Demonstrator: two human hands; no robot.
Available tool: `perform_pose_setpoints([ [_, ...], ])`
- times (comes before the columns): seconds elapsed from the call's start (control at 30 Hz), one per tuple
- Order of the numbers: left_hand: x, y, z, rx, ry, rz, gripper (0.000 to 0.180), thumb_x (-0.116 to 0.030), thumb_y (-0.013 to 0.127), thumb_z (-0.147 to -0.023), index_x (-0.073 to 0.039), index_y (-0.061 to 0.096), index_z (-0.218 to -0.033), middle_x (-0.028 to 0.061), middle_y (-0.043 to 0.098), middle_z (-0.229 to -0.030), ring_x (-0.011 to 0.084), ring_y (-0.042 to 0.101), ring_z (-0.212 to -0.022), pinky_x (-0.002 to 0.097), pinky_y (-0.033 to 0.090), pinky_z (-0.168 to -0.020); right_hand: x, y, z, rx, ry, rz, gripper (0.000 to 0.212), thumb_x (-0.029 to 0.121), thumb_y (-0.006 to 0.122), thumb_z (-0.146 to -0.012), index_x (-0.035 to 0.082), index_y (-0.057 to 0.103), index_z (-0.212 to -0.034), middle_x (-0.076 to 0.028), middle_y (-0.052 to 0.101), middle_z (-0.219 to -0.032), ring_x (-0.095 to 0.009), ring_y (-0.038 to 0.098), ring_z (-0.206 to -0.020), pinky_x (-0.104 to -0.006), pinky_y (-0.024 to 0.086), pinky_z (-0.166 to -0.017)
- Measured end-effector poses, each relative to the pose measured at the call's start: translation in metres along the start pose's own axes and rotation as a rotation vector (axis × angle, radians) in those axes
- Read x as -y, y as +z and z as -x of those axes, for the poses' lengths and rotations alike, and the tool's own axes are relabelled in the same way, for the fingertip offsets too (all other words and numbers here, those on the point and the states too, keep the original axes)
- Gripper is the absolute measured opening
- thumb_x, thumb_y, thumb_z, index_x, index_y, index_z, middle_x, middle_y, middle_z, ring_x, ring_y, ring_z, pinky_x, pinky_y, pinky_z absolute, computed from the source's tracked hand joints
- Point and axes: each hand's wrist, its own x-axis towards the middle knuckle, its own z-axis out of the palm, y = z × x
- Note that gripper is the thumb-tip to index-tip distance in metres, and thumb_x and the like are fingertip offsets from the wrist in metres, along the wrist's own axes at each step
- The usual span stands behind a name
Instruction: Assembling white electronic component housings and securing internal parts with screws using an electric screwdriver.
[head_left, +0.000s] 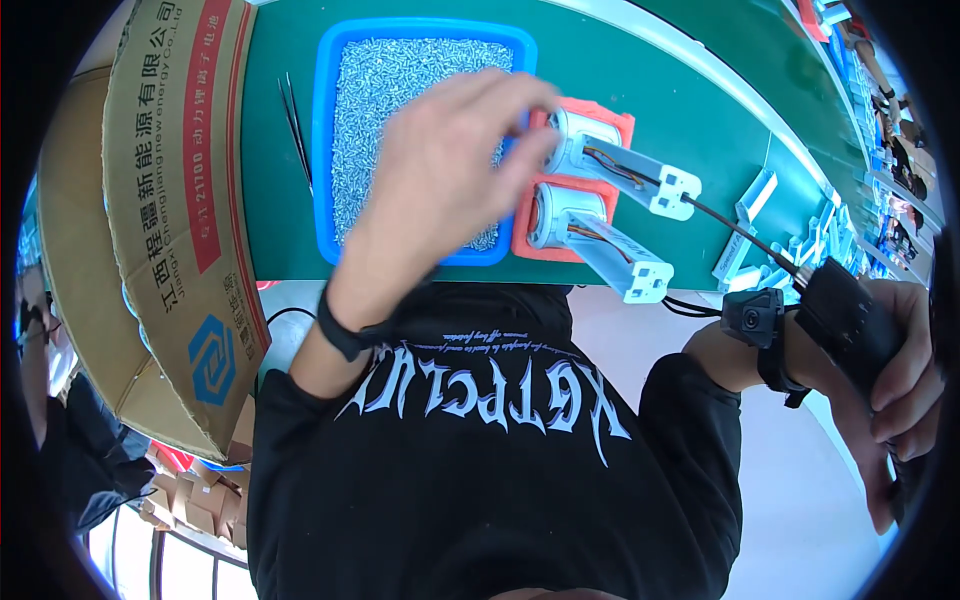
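My left hand (455, 155), blurred by motion, reaches over a blue tray (325, 150) full of small silver screws (385, 85). Its thumb and curled fingers come up to the round end of the upper white housing (580, 135); whether they hold anything is not clear. A second white housing (570, 220) lies just below, and both rest in an orange-red holder (622, 125), with coloured wires inside. At the right, my right hand (905, 380) grips a black electric screwdriver (850, 315). Its long thin bit points left, the tip at the upper housing's square end plate.
Black tweezers (295, 130) lie on the green table (275, 235) left of the tray. A large cardboard box (180, 230) stands at the left edge. More white housings (745, 225) lie at the right. Black cable (690, 308) runs below the lower housing.
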Motion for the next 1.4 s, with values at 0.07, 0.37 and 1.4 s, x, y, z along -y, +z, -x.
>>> perform_pose_setpoints([
  [0.07,0.02,-0.014,0.014,0.203,-0.106,-0.171,0.022,-0.016,0.073,-0.079,-0.008,0.065,-0.098,0.0089,0.067,-0.083,0.0276,0.066,-0.077,0.0387,0.051,-0.064,-0.019,0.008,0.002,0.066,0.008,-0.058,0.051,0.06,0.082,-0.066,0.016,0.057,-0.066,0.005,0.065,-0.074,-0.006,0.064,-0.056,-0.0166,0.053,-0.053],
  [0.37,0.02,-0.011,0.022,0.455,-0.292,-0.331,0.011,-0.014,0.068,-0.082,-0.008,0.069,-0.091,0.0112,0.064,-0.082,0.031,0.065,-0.077,0.0421,0.052,-0.068,-0.067,0.042,-0.001,0.105,0.071,0.009,0.051,0.047,0.064,-0.086,0.01,0.054,-0.12,0.0,0.055,-0.078,-0.012,0.057,-0.055,-0.0283,0.051,-0.047],
  [1.4,0.016,-0.004,0.006,0.075,-0.044,0.067,0.009,-0.004,0.069,-0.078,-0.004,0.072,-0.087,0.0091,0.067,-0.079,0.0271,0.067,-0.068,0.0341,0.054,-0.063,-0.041,-0.004,0.007,0.112,0.126,0.02,0.055,0.06,0.072,-0.071,0.012,0.056,-0.091,0.003,0.06,-0.075,-0.008,0.061,-0.058,-0.0219,0.051,-0.051],
])
